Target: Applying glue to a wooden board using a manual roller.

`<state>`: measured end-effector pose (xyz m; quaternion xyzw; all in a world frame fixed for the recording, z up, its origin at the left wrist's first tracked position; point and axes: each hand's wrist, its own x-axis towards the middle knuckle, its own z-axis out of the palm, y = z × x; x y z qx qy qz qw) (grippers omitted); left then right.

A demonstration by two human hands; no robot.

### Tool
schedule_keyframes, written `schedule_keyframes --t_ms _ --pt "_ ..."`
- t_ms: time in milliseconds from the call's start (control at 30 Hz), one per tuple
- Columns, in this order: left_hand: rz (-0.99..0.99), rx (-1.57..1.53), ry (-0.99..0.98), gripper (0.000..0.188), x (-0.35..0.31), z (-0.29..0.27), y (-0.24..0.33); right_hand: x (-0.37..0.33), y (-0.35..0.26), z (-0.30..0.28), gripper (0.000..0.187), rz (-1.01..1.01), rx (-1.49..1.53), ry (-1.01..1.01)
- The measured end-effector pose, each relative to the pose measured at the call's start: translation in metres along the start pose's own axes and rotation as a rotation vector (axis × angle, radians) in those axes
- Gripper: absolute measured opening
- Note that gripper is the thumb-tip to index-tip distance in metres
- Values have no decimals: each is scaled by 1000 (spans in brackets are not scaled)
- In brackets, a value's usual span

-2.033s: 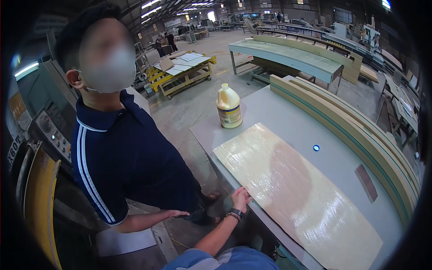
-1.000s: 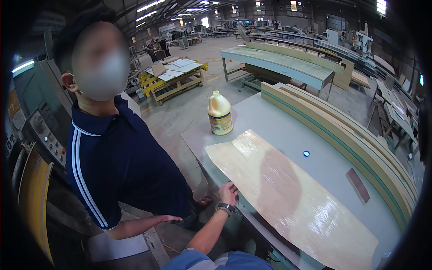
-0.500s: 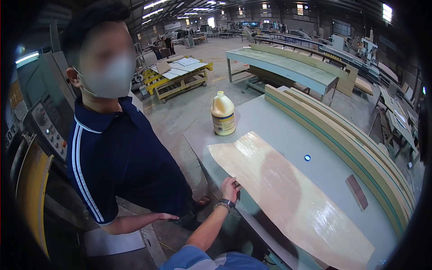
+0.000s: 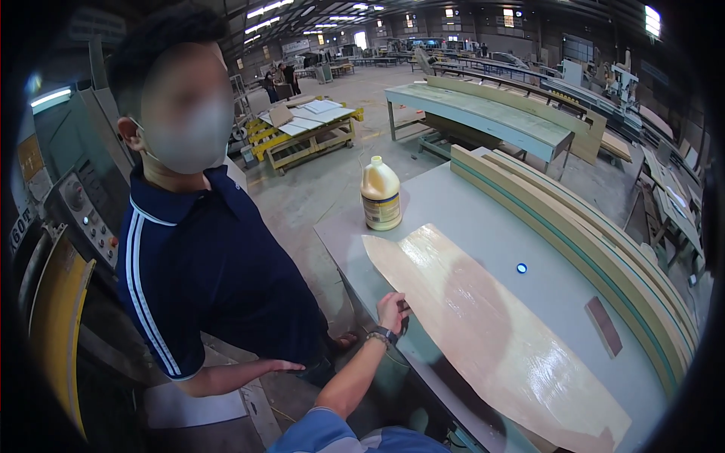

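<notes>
A long, thin sheet of pale wood veneer [image 4: 483,317] lies across the table, its surface shiny and wet-looking in places. My left hand [image 4: 393,311], with a dark band on the wrist, has its fingers closed on the sheet's left edge. That edge stands slightly off the table, with shadow below it. Beyond the sheet's far end stands an uncapped plastic jug [image 4: 381,198] with cream-coloured contents. A small blue-rimmed cap [image 4: 522,268] and a flat brown block [image 4: 604,326] lie right of the sheet. My right hand is out of the picture.
Long stacked boards [image 4: 581,249] with green edges run along the table's right side. A masked person in a dark blue polo shirt [image 4: 219,279] stands close on the left, beside a machine control panel [image 4: 89,215]. Farther off are a yellow cart [image 4: 310,143] and a long workbench [image 4: 483,117].
The whole view has shifted slightly. The sheet's far left corner has moved a little to the right. My left hand keeps its hold on the edge.
</notes>
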<state>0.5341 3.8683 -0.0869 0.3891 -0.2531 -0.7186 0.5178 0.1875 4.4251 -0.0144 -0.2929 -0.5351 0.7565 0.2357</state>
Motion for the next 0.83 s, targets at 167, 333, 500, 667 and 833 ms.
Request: schedule_keyframes --t_ms 167,333,500,667,833 --pt "-31 -55 24 7 4 4 -3 -16 11 14 25 34 47 -3" --pt "-29 -122 -54 5 15 -2 3 -4 -18 9 28 -2 1 -37" --pt "-50 -115 -84 6 15 19 9 2 -39 -4 30 -42 -41 -39" --pt "-46 -20 -40 5 22 8 15 1 -39 4 32 -29 -37 -62" --pt "-45 35 -45 7 21 51 18 7 -55 -17 34 -47 16 -15"
